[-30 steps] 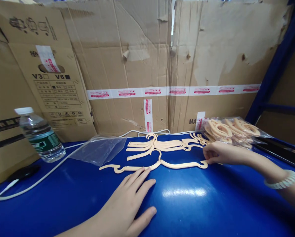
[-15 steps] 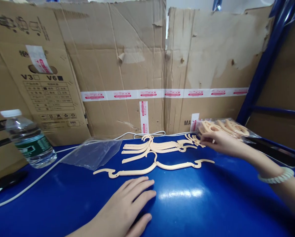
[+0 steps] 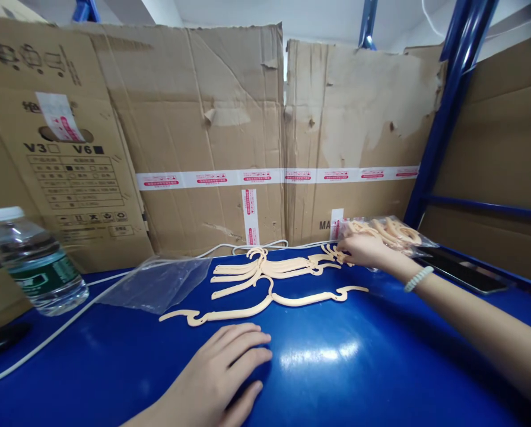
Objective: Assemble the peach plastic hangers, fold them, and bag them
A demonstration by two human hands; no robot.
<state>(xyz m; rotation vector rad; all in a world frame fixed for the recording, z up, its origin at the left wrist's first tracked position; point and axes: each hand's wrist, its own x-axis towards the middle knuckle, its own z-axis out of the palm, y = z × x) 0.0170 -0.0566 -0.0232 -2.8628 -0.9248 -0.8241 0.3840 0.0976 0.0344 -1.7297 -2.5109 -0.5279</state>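
Observation:
My left hand (image 3: 223, 370) lies on the blue table with its fingers stretched and slightly apart, holding nothing. Just beyond its fingertips is a cream folding clothes hanger (image 3: 238, 313), its arms spread and a curved piece at each end. Behind it, several cream hanger parts (image 3: 287, 265) lie stacked with their hooks together. At the back right, my right hand (image 3: 363, 249) reaches over a small pile of cream hook pieces (image 3: 328, 252). Its fingers are bent together at the pile; what they grip is hidden. A clear bag of cream parts (image 3: 396, 231) lies right behind this hand.
A water bottle (image 3: 38, 267) and an empty clear plastic bag (image 3: 156, 284) are on the left. A white cable (image 3: 47, 341) runs across the table. Cardboard sheets (image 3: 203, 136) stand along the back. A dark phone (image 3: 463, 271) lies at right, near a blue post (image 3: 443, 124).
The view has tilted up and shifted right a little. My right hand has stayed at the hook pieces, its fingers now lower over the pile. My left hand has hardly moved.

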